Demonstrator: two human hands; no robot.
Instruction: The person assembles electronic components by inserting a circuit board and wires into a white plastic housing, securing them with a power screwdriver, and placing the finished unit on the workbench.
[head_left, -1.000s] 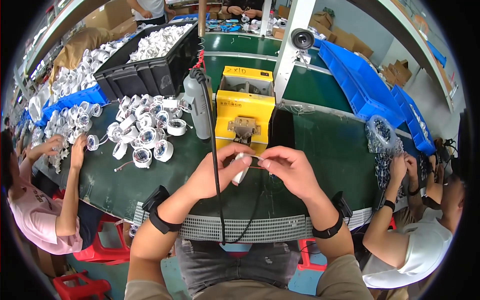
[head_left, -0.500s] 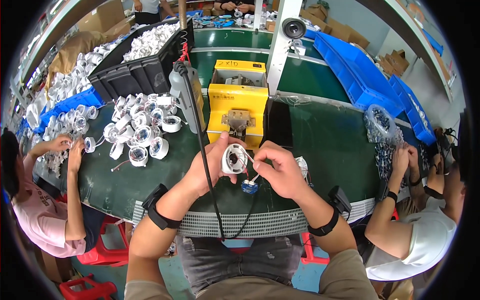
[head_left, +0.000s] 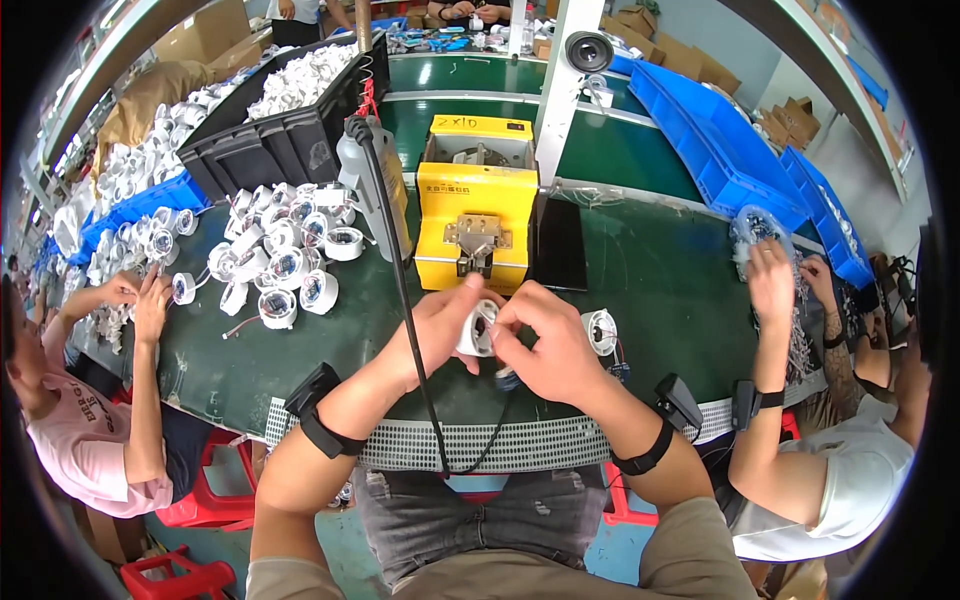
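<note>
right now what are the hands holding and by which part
Both hands hold one white round lamp housing. The left hand grips its left rim; the right hand pinches its right side, covering part of it. How the fingertips sit cannot be told.

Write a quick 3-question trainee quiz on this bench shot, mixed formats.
1. True or false: both hands grip the white round lamp housing.
2. What stands right behind the hands? A) yellow machine B) red stool C) cardboard box
3. Fill in: a second white housing lies on the green mat to the person's ____.

Key: 1 true: left hand and right hand meet on it. 2 A. 3 right.
</note>
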